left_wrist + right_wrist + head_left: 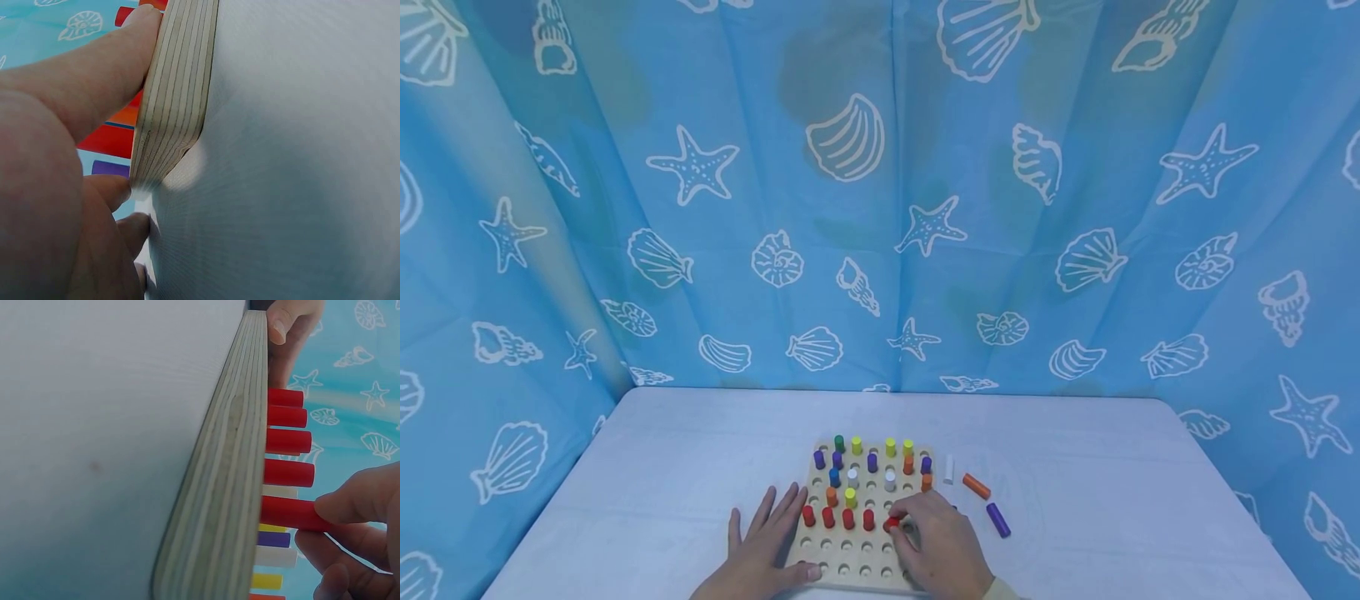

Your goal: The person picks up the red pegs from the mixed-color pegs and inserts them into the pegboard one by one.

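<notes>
A wooden pegboard [855,547] with rows of round holes lies on the table, holding pegs of several colours. My right hand [945,542] pinches a red peg [294,513] between thumb and fingers. That peg stands at the right end of a row of red pegs [847,518]; in the right wrist view its lower end meets the board, though how deep it sits is hidden. My left hand [762,546] rests at the board's left side with fingers spread, its thumb on the near left corner. The board's layered edge [172,94] shows beside that thumb in the left wrist view.
Right of the board lie a loose white peg [949,469], an orange peg [977,486] and a purple peg [997,520]. Green, yellow, purple, blue, white and orange pegs stand in the board's far rows. A blue seashell-patterned curtain [880,208] hangs behind the white table [1112,492].
</notes>
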`<state>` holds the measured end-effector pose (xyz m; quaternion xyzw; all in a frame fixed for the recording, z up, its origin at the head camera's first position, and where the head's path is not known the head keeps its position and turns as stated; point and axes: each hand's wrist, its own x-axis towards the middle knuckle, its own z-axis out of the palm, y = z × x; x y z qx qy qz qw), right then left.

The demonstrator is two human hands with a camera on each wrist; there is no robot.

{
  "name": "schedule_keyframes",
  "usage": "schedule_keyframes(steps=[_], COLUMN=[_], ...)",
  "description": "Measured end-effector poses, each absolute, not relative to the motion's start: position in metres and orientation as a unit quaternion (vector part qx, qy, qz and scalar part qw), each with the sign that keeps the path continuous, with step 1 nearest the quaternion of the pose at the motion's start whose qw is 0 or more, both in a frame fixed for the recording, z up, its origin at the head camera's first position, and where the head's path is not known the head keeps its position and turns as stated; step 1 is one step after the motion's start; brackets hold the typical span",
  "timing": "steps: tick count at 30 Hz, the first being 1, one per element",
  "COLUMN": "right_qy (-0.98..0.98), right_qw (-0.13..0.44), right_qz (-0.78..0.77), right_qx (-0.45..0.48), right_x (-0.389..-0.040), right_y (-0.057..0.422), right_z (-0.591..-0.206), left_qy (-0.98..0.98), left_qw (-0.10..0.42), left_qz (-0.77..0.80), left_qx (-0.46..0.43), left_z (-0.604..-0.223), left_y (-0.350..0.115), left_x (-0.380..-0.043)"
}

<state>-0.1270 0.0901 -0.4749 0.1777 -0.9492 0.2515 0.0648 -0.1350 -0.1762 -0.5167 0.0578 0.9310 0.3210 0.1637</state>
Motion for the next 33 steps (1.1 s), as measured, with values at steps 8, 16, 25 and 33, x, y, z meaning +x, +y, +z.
schedule_keyframes(steps=[8,16,25,33], right_qy=[-0.949,-0.95,-0.95,-0.947], right_qw=[0.054,0.051,0.033,0.024], right_qz=[0.256,0.253,0.259,0.273], right_qx=[0.178,0.175,0.174,0.165], right_x=[-0.1294,-0.1308,-0.1335,-0.134], right_y=[0.0887,0.0865,0.0863,0.086], right_z=[-0.4762,-0.4784,-0.4774,-0.4771], left_qy=[0.932,0.936,0.934,0.935], left_qw=[0.163,0.164,0.166,0.14], left_qz=[0.319,0.307,0.311,0.318], left_qx=[0.055,0.054,0.056,0.067], left_z=[-0.516,-0.513,-0.5122,-0.5101], left_y=[-0.1762,-0.1754,-0.1751,-0.174], left_x=[-0.1355,-0.1344,-0.1339,-0.1307])
